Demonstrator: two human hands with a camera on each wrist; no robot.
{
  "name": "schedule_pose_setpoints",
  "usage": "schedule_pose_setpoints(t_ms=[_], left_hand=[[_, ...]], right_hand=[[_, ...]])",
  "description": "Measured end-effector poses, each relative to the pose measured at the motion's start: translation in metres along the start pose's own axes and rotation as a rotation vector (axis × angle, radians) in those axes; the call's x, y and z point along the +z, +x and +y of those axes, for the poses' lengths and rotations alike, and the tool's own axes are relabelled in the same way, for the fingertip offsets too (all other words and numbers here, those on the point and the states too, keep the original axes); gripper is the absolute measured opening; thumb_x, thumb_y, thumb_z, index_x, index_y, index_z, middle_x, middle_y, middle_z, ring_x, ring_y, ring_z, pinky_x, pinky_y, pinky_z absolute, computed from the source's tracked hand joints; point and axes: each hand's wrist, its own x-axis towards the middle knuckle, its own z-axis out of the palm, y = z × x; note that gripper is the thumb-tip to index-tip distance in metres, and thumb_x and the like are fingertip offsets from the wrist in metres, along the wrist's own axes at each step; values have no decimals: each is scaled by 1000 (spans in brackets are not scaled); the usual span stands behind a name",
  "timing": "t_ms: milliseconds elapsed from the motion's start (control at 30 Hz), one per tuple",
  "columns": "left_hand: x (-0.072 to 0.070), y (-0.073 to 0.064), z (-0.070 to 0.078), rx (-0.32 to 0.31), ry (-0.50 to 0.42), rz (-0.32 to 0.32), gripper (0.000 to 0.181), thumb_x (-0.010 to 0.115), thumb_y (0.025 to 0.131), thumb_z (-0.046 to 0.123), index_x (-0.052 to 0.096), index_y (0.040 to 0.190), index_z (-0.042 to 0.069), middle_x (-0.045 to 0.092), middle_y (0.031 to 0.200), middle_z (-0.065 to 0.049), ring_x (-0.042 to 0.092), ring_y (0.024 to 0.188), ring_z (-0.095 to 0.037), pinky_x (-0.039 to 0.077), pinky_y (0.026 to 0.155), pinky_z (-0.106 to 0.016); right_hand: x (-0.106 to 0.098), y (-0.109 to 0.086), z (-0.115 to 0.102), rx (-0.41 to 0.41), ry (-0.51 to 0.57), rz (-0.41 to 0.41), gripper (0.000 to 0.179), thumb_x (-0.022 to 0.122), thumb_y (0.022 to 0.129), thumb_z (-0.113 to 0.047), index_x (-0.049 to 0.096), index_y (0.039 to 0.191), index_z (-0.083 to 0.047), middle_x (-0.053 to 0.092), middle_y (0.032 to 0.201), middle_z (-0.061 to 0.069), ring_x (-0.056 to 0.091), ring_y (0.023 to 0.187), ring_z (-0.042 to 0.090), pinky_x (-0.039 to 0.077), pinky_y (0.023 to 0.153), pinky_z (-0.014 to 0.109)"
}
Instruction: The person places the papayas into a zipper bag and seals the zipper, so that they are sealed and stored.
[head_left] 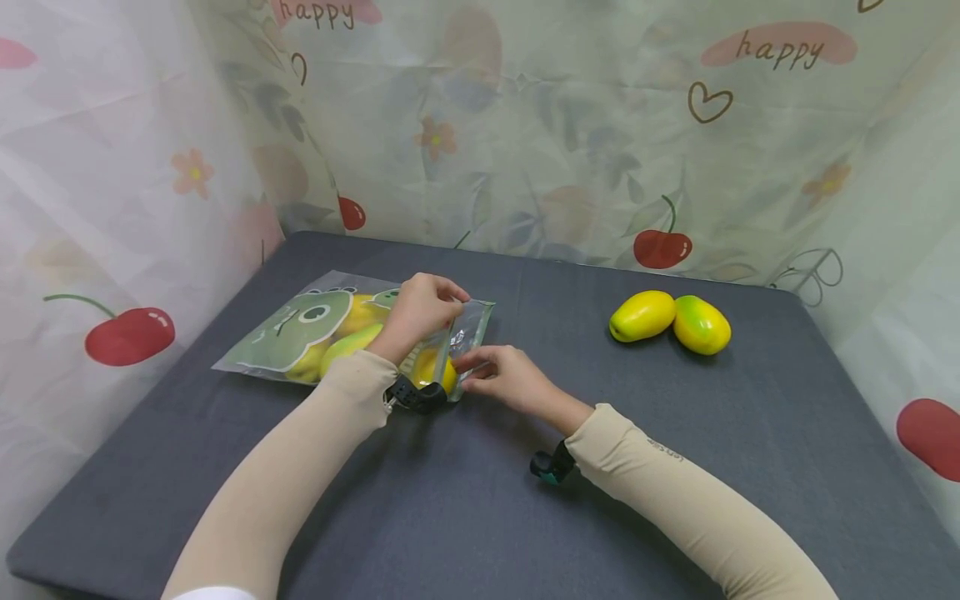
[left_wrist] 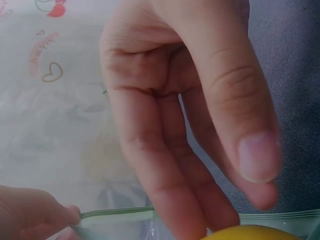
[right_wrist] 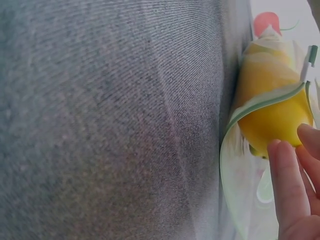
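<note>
On the table's left half lies a clear zip bag [head_left: 258, 354] with a green cartoon face, several yellow-green mangoes [head_left: 348, 346] inside. My left hand [head_left: 422, 315] reaches over it; in the left wrist view that hand [left_wrist: 31, 210] pinches the green-edged rim. At the bag's mouth a yellow mango [right_wrist: 277, 120] sits mostly within, its end showing past the rim. My right hand [head_left: 517, 379] meets it from the right; in the right wrist view the fingers [right_wrist: 287, 185] are nearly straight, tips at the mango's end. The left wrist view shows the right palm and thumb [left_wrist: 242, 120].
Two more yellow-green mangoes [head_left: 642, 317] [head_left: 702, 325] lie side by side at the table's back right. A grey cloth covers the table [head_left: 480, 517]. Printed curtains [head_left: 525, 142] hang behind and at both sides.
</note>
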Motion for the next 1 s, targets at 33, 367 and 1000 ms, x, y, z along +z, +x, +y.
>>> schedule_pose_setpoints(t_ms=[33, 367, 1000], left_hand=[[0, 0, 0, 1, 2, 0, 19, 61, 84, 9, 75, 96, 12, 72, 90, -13, 58, 62, -20, 47, 54, -27], [0, -1, 1, 3, 11, 5, 18, 62, 85, 9, 76, 97, 12, 72, 86, -11, 58, 60, -19, 43, 52, -26], [-2, -2, 0, 1, 5, 0, 18, 62, 86, 9, 75, 97, 12, 71, 87, -11, 58, 61, -19, 43, 51, -26]], right_hand=[[0, 0, 0, -6, -4, -8, 34, 69, 87, -9, 66, 121, -5, 67, 121, 9, 68, 102, 22, 55, 82, 30], [1, 1, -2, -15, -40, -60, 32, 67, 89, -9, 66, 121, -6, 68, 119, 10, 68, 102, 23, 55, 79, 30], [2, 0, -2, -4, -31, -73, 35, 66, 91, -10, 64, 125, -6, 66, 124, 11, 67, 106, 23, 55, 84, 32]])
